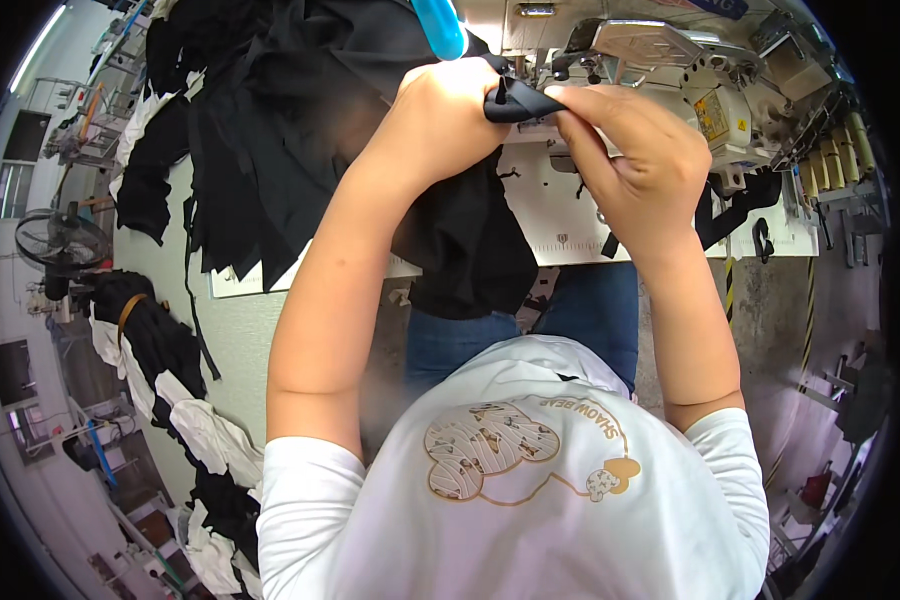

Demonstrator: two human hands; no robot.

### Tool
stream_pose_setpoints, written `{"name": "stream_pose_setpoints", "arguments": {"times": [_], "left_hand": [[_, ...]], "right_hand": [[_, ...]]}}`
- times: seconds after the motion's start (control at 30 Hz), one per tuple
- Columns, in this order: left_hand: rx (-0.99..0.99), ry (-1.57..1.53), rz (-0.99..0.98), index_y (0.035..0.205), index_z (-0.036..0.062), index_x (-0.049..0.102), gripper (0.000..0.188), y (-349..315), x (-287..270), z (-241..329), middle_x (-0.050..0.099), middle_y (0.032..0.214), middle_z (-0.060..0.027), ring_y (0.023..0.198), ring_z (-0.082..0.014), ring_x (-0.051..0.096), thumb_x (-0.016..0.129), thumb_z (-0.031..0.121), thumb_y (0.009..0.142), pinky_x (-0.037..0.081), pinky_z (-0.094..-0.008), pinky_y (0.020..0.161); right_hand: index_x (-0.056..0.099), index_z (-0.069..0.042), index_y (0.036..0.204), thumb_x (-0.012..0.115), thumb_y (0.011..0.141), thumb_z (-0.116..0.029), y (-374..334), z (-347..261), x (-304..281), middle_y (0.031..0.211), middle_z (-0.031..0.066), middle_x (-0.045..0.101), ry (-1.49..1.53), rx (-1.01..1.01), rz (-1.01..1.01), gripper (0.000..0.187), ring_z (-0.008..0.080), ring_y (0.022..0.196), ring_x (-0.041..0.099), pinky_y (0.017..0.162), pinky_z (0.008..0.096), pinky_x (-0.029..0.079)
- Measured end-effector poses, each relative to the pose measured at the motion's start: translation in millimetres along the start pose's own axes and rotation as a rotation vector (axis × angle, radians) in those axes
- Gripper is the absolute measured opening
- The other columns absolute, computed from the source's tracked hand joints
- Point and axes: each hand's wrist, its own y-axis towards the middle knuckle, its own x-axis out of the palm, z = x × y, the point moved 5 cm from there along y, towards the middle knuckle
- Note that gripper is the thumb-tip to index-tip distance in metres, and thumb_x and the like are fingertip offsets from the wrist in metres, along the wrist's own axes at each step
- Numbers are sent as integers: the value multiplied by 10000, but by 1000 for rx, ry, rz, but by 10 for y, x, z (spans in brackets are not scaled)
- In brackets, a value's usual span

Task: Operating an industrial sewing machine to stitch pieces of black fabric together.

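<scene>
A small folded piece of black fabric [518, 102] stretches between my two hands, just in front of the sewing machine [635, 45]. My left hand [448, 118] is closed on its left end; most of those fingers are hidden behind the back of the hand. Thumb and forefinger of my right hand [642, 150] pinch the other end, where it narrows to a point. A large heap of black cloth [290, 110] covers the table to the left, and part of it hangs over the front edge near my lap. Above my left hand, a rounded blue object [440, 28] juts in.
Small black scraps [762, 240] lie on the white tabletop [560, 235] at right. A yellow-labelled motor housing [722, 120] sits beside the machine. Black and white garments [210, 440] pile up on the left, with a fan [62, 242] beyond. Rolls or cones [835, 160] line the far right.
</scene>
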Motion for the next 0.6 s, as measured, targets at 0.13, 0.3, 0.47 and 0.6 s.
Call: {"name": "stream_pose_setpoints", "arguments": {"times": [0.13,0.3,0.47,0.6], "left_hand": [[38,9,22,941,18,705,224,-14,0,0,712,894,-135,870,-346,705,769,-5,728,578,-401,784],[111,91,115,812,84,738,149,-67,22,70,696,839,-47,851,-289,691,816,91,685,511,-435,892],[199,157,313,908,173,759,207,-265,84,204,677,925,20,992,-232,661,770,152,702,421,-494,1101],[355,203,392,975,140,781,237,-450,203,205,691,981,16,954,-223,648,706,147,750,412,-517,1132]], "right_hand": [[796,-65,950,844,779,-42,-39,25,14,848,86,761,47,18,13,179,249,714,729,625,324,569],[785,-61,938,844,777,-40,-122,-48,2,848,89,754,104,133,-44,173,249,693,714,616,325,555],[745,-86,965,813,763,-22,-252,-129,4,890,76,736,113,54,-143,223,276,767,720,658,381,570],[740,-72,961,823,707,-34,-545,-173,43,920,62,717,180,46,-185,270,261,812,722,674,370,574]]}}
